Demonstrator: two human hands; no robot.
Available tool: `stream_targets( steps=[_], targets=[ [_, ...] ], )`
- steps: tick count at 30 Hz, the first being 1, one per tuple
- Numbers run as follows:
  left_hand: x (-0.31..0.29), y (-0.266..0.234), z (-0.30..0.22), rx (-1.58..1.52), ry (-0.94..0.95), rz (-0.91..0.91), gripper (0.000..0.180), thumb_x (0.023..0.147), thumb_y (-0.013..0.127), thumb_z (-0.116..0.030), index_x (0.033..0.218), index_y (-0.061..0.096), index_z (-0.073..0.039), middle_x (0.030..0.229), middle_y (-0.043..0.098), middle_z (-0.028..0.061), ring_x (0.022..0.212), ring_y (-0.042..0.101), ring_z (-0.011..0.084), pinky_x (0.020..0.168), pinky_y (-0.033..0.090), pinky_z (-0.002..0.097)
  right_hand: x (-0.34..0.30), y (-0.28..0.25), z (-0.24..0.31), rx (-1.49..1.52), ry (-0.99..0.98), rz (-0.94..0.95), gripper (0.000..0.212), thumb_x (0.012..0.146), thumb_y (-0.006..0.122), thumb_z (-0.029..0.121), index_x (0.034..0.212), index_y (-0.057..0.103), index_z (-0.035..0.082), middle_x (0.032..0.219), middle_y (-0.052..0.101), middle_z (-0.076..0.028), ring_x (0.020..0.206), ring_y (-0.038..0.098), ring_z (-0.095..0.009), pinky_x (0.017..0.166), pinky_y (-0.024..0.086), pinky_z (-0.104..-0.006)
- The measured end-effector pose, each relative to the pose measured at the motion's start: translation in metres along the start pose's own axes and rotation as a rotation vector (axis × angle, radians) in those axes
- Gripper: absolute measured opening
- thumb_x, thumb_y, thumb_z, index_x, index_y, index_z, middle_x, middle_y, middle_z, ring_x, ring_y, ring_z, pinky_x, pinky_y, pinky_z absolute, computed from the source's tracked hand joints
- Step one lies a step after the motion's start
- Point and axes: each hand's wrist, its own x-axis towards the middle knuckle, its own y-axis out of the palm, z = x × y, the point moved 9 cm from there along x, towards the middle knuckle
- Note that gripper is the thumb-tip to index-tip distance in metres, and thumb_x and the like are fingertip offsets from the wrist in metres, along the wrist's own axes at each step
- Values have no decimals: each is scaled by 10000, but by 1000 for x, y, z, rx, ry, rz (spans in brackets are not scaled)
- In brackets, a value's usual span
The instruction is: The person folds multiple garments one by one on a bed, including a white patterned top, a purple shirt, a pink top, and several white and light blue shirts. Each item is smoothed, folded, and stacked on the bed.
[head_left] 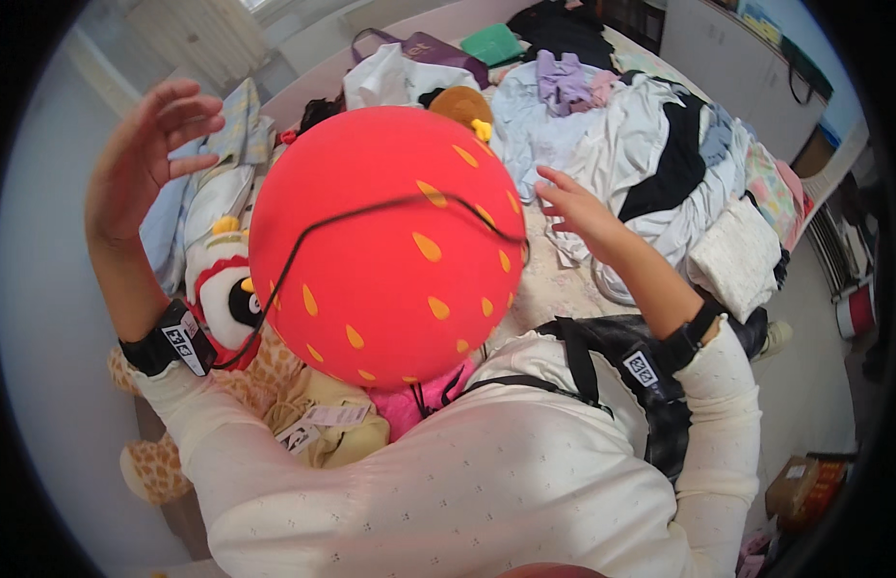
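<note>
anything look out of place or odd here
Yes: a black cord runs from the left armband across the red ball, looking loose rather than tucked away. Crumpled clothes also lie jumbled beyond the ball, toward the right.

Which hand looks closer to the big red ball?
The right hand: in this view its fingertips show just off the red ball, while the left hand, opposite, shows a wider gap.
</note>
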Motion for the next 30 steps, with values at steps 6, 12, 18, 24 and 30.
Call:
stream_targets(
  steps=[6, 12, 18, 24, 30],
  targets=[
    [-120, -32, 211, 387, -1141, 65, 773, 823, 452, -690, 1348, 420, -124, 1243, 542, 113, 1008, 595, 274, 664, 562, 408, 7, 55, -43, 67, 289, 265, 968, 701, 522, 766, 1425, 298, 163, 1408, 304, -231, 1273, 344, -422, 938, 353, -577],
    [-41, -15, 159, 344, -317, 1, 807, 868, 499, -581, 1479, 171, -169, 1339, 458, 62, 894, 583, 138, 696, 524, 299, -12, -8, 2, 297, -73, -71, 701, 765, 568, 643, 1275, 492, 167, 1137, 542, -38, 950, 517, -149, 765, 408, -299],
    [158, 117, -86, 560, 686, -123, 735, 901, 480, -462, 1470, 189, -100, 1453, 306, 94, 1166, 411, 221, 934, 354, 330, -221, -232, 96, 652, -966, -686, 426, 946, 396, 466, 1173, 561, 145, 1039, 587, 5, 875, 549, -150, 738, 463, -325],
    [225, 404, -239, 321, 1535, 63, 539, 996, 337, -342, 1416, 254, -16, 1455, 307, 158, 1345, 303, 295, 1083, 296, 398, -401, -277, -5, 737, -741, -1409, 582, 924, 475, 393, 1420, 289, 151, 1389, 354, -117, 1273, 365, -277, 1067, 239, -453],
    [209, 525, -130, -141, 991, 803, 384, 957, 510, -313, 1200, 573, -22, 1105, 617, 80, 1048, 543, 140, 922, 405, 261, -382, -232, -60, 483, -363, -1165, 354, 907, 503, 244, 1200, 536, 48, 1109, 594, -56, 995, 574, -164, 853, 439, -300]
  ],
)
